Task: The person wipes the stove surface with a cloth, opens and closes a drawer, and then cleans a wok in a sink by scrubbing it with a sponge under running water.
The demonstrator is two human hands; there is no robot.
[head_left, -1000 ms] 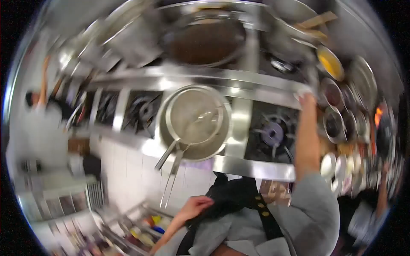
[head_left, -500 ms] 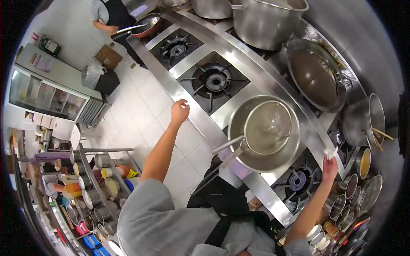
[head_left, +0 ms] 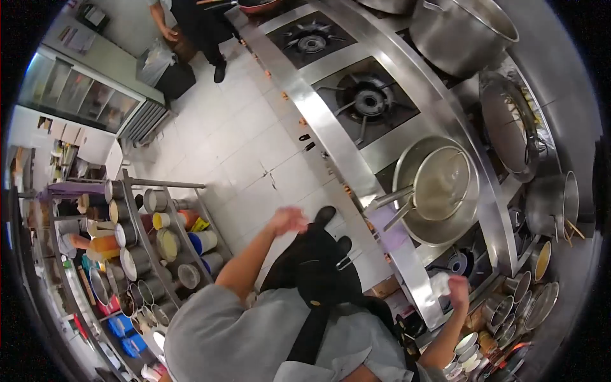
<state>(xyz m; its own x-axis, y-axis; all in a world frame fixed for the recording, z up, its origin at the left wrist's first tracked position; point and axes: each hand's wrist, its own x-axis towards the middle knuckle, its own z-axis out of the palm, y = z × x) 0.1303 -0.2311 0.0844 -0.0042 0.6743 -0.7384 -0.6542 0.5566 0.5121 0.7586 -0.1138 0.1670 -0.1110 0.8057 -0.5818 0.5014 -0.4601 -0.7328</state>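
Smeared by motion, my left hand hangs over the floor in front of my apron, apart from the stove. My right hand is closed on a crumpled white wad, which looks like paper or thin cloth, over the stove's front right end. Beyond that hand is a gas burner. A wide steel pot stands on the stove, with a round mesh strainer lying across its top. Long handles stick out over the front edge beside a purple cloth.
Bare burners lie to the left. A tall stockpot, a wok and another pot line the back. Shelves with containers stand at left. Another person stands at the stove's far end.
Both my hands have drawn back toward my body, the right bringing the white wad from the stove's back ledge to its front. The other person's hand has left the pan's handle.
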